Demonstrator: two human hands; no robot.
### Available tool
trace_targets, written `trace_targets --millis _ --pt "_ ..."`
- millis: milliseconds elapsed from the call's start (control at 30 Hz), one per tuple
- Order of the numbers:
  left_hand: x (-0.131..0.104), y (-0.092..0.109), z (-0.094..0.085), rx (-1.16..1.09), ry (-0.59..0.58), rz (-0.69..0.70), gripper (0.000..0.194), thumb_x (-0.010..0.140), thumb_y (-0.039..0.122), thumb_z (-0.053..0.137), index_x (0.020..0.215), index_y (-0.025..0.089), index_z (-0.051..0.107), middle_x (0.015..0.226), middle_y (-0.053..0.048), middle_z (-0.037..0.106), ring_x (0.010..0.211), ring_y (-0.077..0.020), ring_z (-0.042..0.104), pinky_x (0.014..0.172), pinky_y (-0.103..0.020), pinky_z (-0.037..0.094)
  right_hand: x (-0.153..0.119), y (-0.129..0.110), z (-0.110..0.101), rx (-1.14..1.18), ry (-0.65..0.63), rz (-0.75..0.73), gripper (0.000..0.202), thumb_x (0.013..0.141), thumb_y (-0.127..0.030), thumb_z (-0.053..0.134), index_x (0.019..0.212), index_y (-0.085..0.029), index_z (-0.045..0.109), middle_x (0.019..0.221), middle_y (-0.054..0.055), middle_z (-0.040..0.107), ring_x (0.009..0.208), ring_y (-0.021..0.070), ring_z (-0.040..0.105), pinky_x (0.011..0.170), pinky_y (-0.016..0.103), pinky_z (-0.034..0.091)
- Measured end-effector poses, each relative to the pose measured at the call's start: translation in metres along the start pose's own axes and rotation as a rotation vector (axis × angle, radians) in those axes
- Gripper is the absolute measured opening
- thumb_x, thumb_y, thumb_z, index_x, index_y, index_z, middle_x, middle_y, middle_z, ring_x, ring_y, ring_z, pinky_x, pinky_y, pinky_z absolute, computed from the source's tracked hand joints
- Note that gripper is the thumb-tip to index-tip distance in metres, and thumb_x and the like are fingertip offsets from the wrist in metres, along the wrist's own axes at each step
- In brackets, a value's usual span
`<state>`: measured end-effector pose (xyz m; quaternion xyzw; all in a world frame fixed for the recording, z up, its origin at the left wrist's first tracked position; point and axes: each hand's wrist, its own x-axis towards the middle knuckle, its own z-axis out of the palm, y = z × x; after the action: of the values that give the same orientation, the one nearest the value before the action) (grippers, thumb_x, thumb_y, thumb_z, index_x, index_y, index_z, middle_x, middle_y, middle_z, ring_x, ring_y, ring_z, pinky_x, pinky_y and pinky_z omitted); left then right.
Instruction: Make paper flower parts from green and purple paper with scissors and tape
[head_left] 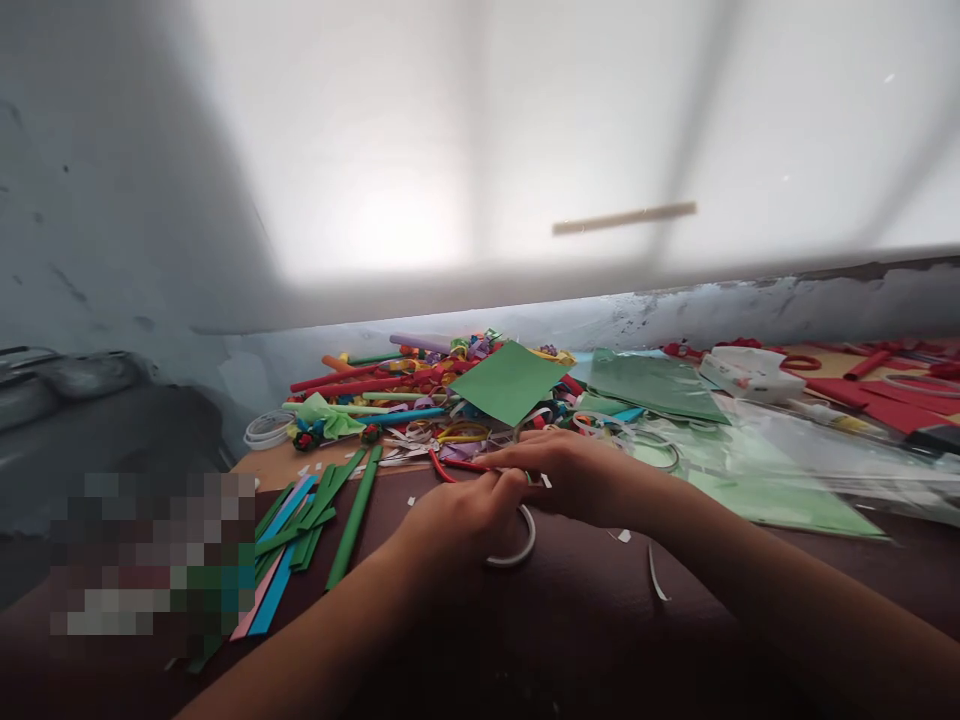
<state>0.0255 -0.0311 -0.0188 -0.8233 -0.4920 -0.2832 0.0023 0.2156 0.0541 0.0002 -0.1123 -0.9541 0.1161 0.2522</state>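
My left hand point(469, 520) and my right hand point(577, 475) meet over the dark brown table point(585, 620), fingers bent and pressed together. A small bit of green shows between them, with a white scrap at its side; most of whatever they hold is hidden. Just beyond my left hand lies a red, bent, narrow thing point(441, 466), too small to name. Below the fingers is a whitish ring-shaped band point(529, 540), partly covered by my left hand. Left of my hands are a green paper tube point(352, 525) and flat green, blue and pink paper strips point(281, 590).
Behind my hands rises a heap of coloured paper tubes and curls point(375, 380), with a green paper square point(514, 383) on it. Green sheets and clear plastic point(780, 470) lie at right, red paper point(907, 405) farther right. A pale board or curtain point(450, 150) hangs behind.
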Motion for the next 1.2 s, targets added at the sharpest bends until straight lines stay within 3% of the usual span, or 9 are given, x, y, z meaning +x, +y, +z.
trace_targets --millis 133,267,333,433,533,733,900,1033,1200 --pt "0.006 0.010 -0.005 0.124 -0.042 -0.103 0.022 0.093 0.012 0.048 0.111 0.023 0.050 0.094 -0.008 0.077 0.084 -0.0271 0.076 0.063 -0.029 0.050 0.002 -0.003 -0.004 -0.029 0.088 0.004 0.036 0.080 -0.013 0.079 0.114 -0.025 0.073 0.090 0.002 0.071 0.078 0.0156 0.067 0.067 0.022 0.049" --pt "0.013 0.028 -0.024 0.221 -0.081 -0.225 0.025 0.093 0.032 0.063 0.114 0.023 0.052 0.092 -0.007 0.077 0.084 -0.0296 0.076 0.066 -0.032 0.051 0.003 0.000 0.000 -0.051 0.202 0.011 0.011 0.086 -0.016 0.072 0.095 -0.021 0.076 0.080 0.002 0.066 0.065 0.0125 0.061 0.062 0.022 0.044" --pt "0.016 0.026 -0.039 0.276 -0.071 -0.304 0.038 0.090 0.040 0.068 0.120 0.021 0.055 0.102 -0.008 0.076 0.093 -0.0276 0.074 0.077 -0.036 0.055 0.003 0.006 0.005 -0.009 0.265 0.030 0.016 0.085 -0.015 0.072 0.100 -0.020 0.076 0.084 0.003 0.068 0.069 0.0129 0.062 0.066 0.023 0.046" --pt "0.019 0.002 -0.064 0.400 -0.006 -0.514 0.040 0.097 0.043 0.059 0.127 0.017 0.058 0.121 -0.010 0.066 0.104 -0.0235 0.067 0.091 -0.047 0.055 0.005 0.018 0.011 0.087 0.392 0.086 0.043 0.083 -0.015 0.072 0.126 -0.018 0.067 0.084 0.002 0.070 0.069 0.0129 0.061 0.068 0.024 0.047" --pt "0.023 -0.035 -0.077 0.465 -0.086 -0.700 0.038 0.095 0.038 0.063 0.127 0.017 0.059 0.128 -0.010 0.063 0.109 -0.0243 0.065 0.091 -0.047 0.056 0.008 0.027 0.014 0.206 0.477 0.122 0.051 0.083 -0.018 0.072 0.133 -0.017 0.062 0.078 0.000 0.069 0.062 0.0108 0.059 0.064 0.023 0.047" --pt "0.034 -0.089 -0.060 0.373 -0.318 -0.886 0.037 0.094 0.037 0.064 0.127 0.019 0.060 0.129 -0.010 0.062 0.110 -0.0244 0.064 0.091 -0.045 0.057 0.013 0.029 0.021 0.424 0.478 0.144 0.033 0.083 -0.023 0.071 0.115 -0.017 0.073 0.083 0.004 0.075 0.070 0.0146 0.070 0.065 0.025 0.053" --pt "0.028 -0.105 -0.063 0.227 -0.407 -1.018 0.038 0.094 0.038 0.064 0.127 0.018 0.060 0.128 -0.009 0.063 0.109 -0.0248 0.065 0.090 -0.046 0.057 0.012 0.033 0.023 0.549 0.451 0.228 0.041 0.084 -0.036 0.073 0.116 -0.011 0.074 0.072 0.005 0.074 0.064 0.0180 0.072 0.059 0.026 0.054" --pt "0.020 -0.106 -0.071 0.112 -0.455 -1.084 0.038 0.095 0.037 0.063 0.127 0.018 0.059 0.128 -0.010 0.063 0.107 -0.0238 0.065 0.089 -0.046 0.057 0.009 0.040 0.022 0.593 0.448 0.280 0.040 0.085 -0.046 0.070 0.102 -0.010 0.076 0.069 0.007 0.074 0.060 0.0179 0.070 0.057 0.027 0.054" --pt "0.026 -0.095 -0.074 0.026 -0.377 -1.001 0.038 0.094 0.037 0.064 0.126 0.017 0.060 0.127 -0.009 0.063 0.107 -0.0242 0.065 0.089 -0.045 0.057 0.006 0.035 0.013 0.588 0.446 0.295 0.031 0.079 -0.039 0.078 0.092 -0.012 0.078 0.065 0.005 0.073 0.061 0.0170 0.069 0.055 0.025 0.050"
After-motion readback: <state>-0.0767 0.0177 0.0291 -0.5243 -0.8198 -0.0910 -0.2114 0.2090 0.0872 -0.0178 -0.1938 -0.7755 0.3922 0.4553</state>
